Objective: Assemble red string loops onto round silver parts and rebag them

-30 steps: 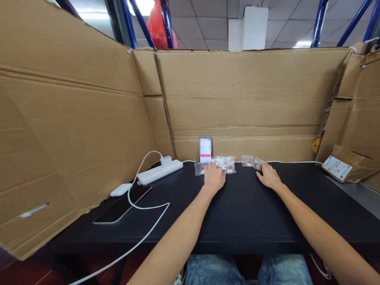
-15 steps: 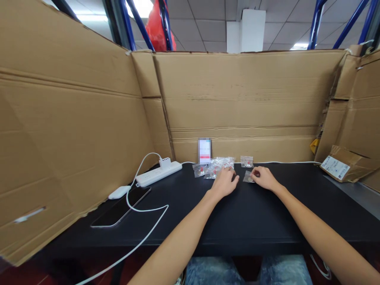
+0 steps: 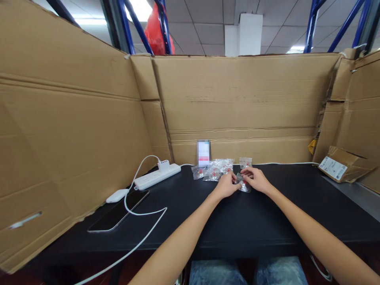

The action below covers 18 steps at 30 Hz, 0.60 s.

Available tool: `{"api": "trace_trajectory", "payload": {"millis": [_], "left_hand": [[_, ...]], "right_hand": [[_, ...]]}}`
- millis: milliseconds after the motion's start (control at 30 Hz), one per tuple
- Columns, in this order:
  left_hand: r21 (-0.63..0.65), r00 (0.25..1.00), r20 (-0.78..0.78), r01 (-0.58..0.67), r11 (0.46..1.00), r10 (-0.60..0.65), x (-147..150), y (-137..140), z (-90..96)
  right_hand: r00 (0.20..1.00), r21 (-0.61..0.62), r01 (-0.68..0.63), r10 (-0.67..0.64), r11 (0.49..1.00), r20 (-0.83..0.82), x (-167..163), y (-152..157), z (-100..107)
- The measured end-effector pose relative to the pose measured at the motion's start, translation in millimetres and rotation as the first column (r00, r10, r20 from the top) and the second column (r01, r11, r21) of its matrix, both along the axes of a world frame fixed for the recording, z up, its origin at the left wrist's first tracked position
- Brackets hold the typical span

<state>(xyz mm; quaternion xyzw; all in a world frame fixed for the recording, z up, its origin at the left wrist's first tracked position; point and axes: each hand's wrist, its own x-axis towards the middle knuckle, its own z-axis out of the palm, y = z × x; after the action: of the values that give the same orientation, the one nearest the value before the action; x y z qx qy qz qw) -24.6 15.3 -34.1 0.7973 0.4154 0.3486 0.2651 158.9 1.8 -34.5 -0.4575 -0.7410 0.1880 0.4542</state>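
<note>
Between my hands is a small clear plastic bag (image 3: pixel 245 187) with a red piece inside. My left hand (image 3: pixel 227 187) is closed at the bag's left edge, thumb and forefinger pinching it. From the other side, my right hand (image 3: pixel 257 180) has bent fingers closed on its upper right part; the exact grip there is partly hidden. Just beyond my left hand lies a pile of similar clear bags (image 3: pixel 214 172), also with red pieces in them. Another single bag (image 3: pixel 246 162) lies at the back, behind my right fingertips.
A phone with a lit, blurred screen (image 3: pixel 203 152) leans on the cardboard back wall (image 3: pixel 243 95). To the left are a white power strip (image 3: pixel 157 176), a white cable (image 3: pixel 148 233) and a dark-screened device (image 3: pixel 118 213). A small cardboard box (image 3: pixel 347 164) sits at right.
My right hand has moved left with the small bag, bringing it beside my left hand. My left hand has shifted slightly right and down from the pile, to the bag's edge.
</note>
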Motion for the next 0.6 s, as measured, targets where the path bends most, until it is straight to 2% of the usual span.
{"api": "trace_trajectory", "payload": {"millis": [100,233,400,600], "left_hand": [[-0.131,0.983,0.178,0.073,0.989,-0.049,0.7,3.4,-3.0],[-0.165,0.94,0.339,0.093,0.982,-0.032,1.8,2.7,1.2],[-0.275,0.867,0.498,0.169,0.946,-0.011,1.2,-4.1,12.0],[-0.414,0.796,0.601,0.225,0.882,0.079,0.1,-10.6,18.6]], "right_hand": [[0.997,0.052,0.027,-0.031,0.998,0.073,-0.1,-0.5,-0.9],[0.975,0.139,0.147,-0.168,0.979,0.147,2.8,-0.6,-2.9],[0.991,-0.03,0.102,-0.099,0.994,0.093,8.3,-1.7,-1.4],[0.997,-0.015,0.053,-0.052,0.998,0.06,9.3,-1.2,2.7]]}}
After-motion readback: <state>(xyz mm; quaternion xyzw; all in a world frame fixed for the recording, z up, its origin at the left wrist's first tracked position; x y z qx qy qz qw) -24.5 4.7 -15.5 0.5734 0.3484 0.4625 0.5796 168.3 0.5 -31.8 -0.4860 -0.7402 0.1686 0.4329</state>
